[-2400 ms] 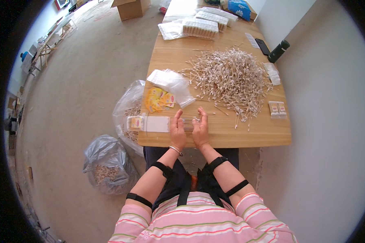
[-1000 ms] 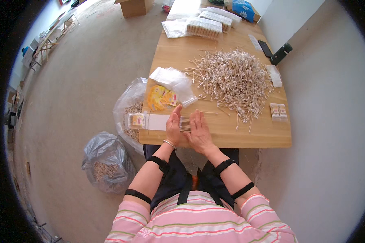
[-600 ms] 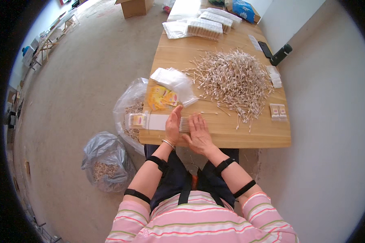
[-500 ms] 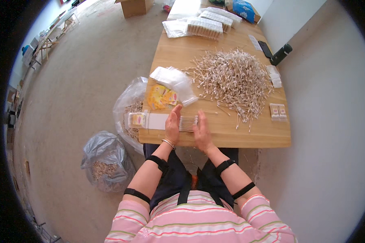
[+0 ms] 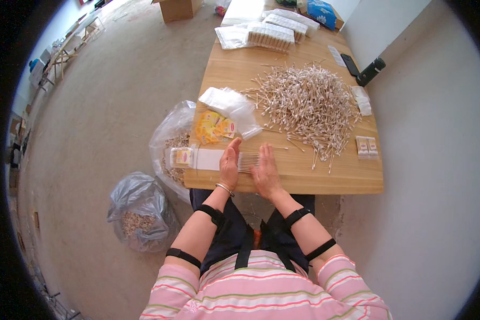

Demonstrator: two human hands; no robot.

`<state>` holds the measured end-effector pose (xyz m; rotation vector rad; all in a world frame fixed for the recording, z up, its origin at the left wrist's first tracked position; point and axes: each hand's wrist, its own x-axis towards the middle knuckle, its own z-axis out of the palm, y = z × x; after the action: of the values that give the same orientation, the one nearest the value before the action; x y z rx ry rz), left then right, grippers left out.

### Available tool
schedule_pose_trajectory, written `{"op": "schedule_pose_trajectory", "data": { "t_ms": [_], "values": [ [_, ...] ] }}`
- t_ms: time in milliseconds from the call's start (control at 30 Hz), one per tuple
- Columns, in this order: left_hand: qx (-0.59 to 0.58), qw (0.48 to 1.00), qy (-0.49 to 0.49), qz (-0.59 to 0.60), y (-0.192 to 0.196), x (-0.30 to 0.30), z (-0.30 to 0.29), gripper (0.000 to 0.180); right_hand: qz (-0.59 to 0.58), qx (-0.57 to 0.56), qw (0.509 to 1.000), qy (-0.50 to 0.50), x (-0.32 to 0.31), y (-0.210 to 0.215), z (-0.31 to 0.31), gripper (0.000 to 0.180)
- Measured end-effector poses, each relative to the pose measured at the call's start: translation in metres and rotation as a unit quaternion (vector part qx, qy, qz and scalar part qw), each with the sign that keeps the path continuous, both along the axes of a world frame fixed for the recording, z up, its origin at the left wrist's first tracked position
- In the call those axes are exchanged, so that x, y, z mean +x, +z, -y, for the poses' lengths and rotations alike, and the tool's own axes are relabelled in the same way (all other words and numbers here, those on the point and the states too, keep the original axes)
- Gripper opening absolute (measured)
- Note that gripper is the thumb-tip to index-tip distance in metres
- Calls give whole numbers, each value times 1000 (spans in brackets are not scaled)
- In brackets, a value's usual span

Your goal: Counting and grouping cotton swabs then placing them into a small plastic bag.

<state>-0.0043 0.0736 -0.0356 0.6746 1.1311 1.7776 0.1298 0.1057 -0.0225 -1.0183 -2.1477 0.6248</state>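
Observation:
My left hand (image 5: 229, 165) and my right hand (image 5: 265, 172) stand edge-on near the front of a wooden table (image 5: 304, 178), palms facing each other. Between them lies a small row of cotton swabs (image 5: 248, 161), pressed from both sides. A long white packet (image 5: 197, 158) with a yellow label lies just left of my left hand. Farther back spreads a big heap of loose cotton swabs (image 5: 304, 104).
Clear plastic bags (image 5: 230, 106) and yellow labels (image 5: 213, 128) lie left of the heap. Filled packs (image 5: 272, 33) stack at the far end, a phone (image 5: 350, 64) and small boxes (image 5: 367, 146) at the right. Two plastic sacks (image 5: 138, 210) stand on the floor at left.
My hands shifted slightly: the right hand lay flat over the swabs, then turned edge-on again, squeezing the row against the left hand.

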Motion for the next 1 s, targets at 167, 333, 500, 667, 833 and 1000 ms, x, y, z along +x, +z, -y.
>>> {"op": "schedule_pose_trajectory", "data": {
  "t_ms": [167, 333, 500, 667, 833, 1000],
  "values": [
    [-5, 999, 13, -50, 3, 2, -2, 59, 321, 66, 942, 75, 4, 15, 15, 88],
    [-2, 997, 8, -71, 0, -4, 3, 52, 330, 52, 939, 81, 1, 18, 16, 94],
    [-3, 870, 27, -493, 8, -4, 34, 32, 308, 38, 947, 83, 2, 16, 16, 99],
    [-68, 760, -61, -644, 23, -4, 69, 36, 308, 46, 947, 73, 4, 13, 13, 103],
    [-82, 724, -79, -680, 30, -1, 72, 39, 335, 48, 938, 78, 3, 14, 15, 102],
    [-58, 709, -65, -699, 28, 1, 72, 41, 327, 38, 941, 81, 3, 17, 15, 101]
  ]
}}
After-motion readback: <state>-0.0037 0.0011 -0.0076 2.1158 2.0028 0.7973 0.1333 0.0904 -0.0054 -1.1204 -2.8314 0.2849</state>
